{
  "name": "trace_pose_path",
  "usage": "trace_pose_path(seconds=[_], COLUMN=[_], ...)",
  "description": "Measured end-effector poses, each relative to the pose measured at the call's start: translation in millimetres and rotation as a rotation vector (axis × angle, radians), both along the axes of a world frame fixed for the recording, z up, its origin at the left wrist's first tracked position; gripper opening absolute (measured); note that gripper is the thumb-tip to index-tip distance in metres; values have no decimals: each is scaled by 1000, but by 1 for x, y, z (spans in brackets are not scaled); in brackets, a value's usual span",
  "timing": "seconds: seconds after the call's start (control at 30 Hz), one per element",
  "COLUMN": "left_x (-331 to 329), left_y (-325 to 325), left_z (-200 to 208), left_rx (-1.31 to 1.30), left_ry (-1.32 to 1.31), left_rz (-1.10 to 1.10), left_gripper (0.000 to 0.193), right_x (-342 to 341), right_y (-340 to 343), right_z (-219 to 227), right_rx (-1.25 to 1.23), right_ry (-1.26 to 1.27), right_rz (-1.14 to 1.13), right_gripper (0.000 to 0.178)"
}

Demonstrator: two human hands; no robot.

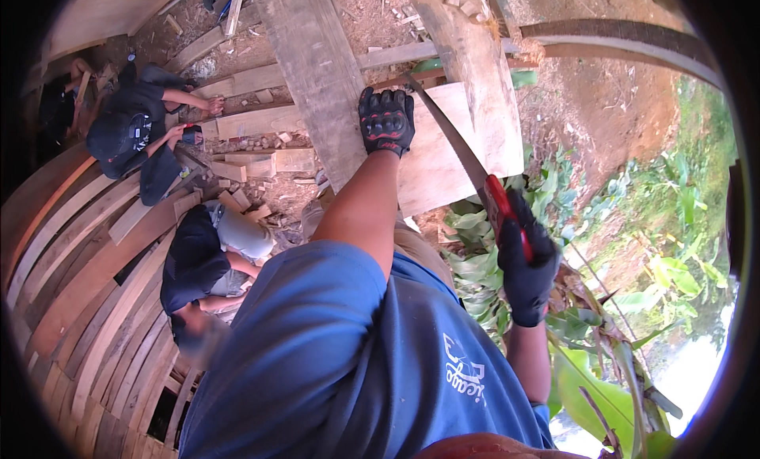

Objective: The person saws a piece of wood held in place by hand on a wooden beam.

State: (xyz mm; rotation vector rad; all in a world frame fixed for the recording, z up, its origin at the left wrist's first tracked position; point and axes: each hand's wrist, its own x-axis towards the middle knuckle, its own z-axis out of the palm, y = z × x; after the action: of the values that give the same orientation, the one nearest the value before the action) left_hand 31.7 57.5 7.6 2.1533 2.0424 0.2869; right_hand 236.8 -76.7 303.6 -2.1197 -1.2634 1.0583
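Seen from above, a person in a blue shirt works over rough timber. The left hand point(385, 121), in a black glove with red knuckle pads, lies flat and open on a pale board point(439, 154), pressing it down. The right hand point(526, 261), in a plain black glove, is closed around the red handle of a saw point(463, 154), whose long dark blade slants up and left across the board's upper edge. A wide plank point(313, 63) lies just left of the board. Two other people point(198, 257) crouch at the left among curved planks point(87, 269); what they hold is too small to tell. Green leaves point(475, 253) fill the lower right.
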Motion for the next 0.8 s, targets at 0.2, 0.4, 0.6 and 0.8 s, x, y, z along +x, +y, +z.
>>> trace_pose_path(seconds=[0.2,0.4,0.6,0.8], left_x=[1,7,5,5], left_y=[2,1,-1,9], left_z=[-8,0,3,-2], left_rx=[44,13,14,18], left_ry=[82,75,73,48], left_rz=[19,-85,-106,-250], left_gripper=[30,33,34,32], right_x=[-15,-9,16,17], right_y=[-82,-113,-110,-128], right_z=[-5,0,-12,-27], right_rx=[10,85,-52,-1], right_ry=[-25,-58,187,198], right_rz=[-26,6,-324,-294], right_gripper=[40,40,41,43])
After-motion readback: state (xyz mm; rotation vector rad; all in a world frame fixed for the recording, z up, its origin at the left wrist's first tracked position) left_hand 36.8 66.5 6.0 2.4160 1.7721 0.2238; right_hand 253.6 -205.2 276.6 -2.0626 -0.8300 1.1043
